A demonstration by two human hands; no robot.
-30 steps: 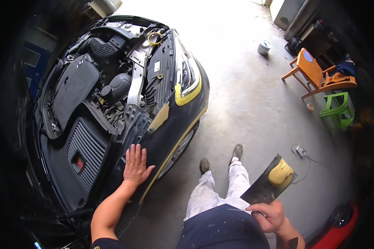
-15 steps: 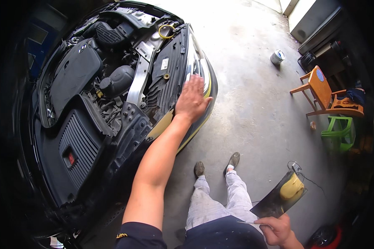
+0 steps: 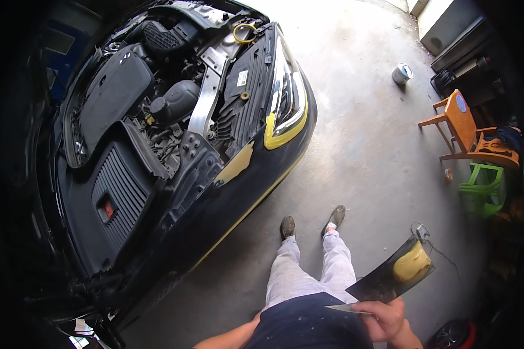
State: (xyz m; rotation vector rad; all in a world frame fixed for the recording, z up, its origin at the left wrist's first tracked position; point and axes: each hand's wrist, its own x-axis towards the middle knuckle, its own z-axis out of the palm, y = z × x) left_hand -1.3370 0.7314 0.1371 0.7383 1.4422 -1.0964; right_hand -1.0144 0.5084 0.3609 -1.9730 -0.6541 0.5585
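Observation:
My right hand (image 3: pixel 384 320) is closed round the lower end of a dark, flat putty board (image 3: pixel 375 282). A thick mound of yellow putty (image 3: pixel 412 264) lies on the board's far end. A thin, pointed metal blade (image 3: pixel 342 308), like a putty spreader, sticks out leftward from the same grip. My left hand (image 3: pixel 255 323) is low by my hip, its fingers hidden against my dark shirt. Ahead on the left stands a black car fender (image 3: pixel 239 198) with a tan filler patch (image 3: pixel 237 164). Yellow tape (image 3: pixel 280 139) borders the headlight (image 3: pixel 286 99).
The car's engine bay (image 3: pixel 174 104) is uncovered on the left. On the concrete floor to the right are a paint can (image 3: pixel 402 74), an orange wooden chair (image 3: pixel 461 125) and a green plastic stool (image 3: pixel 482 189). A red-rimmed wheel (image 3: pixel 453 336) lies at the lower right.
My left hand has left the fender beside the headlight and dropped back to my hip. The taped corner and filler patch now show fully. My right hand still grips the board and blade.

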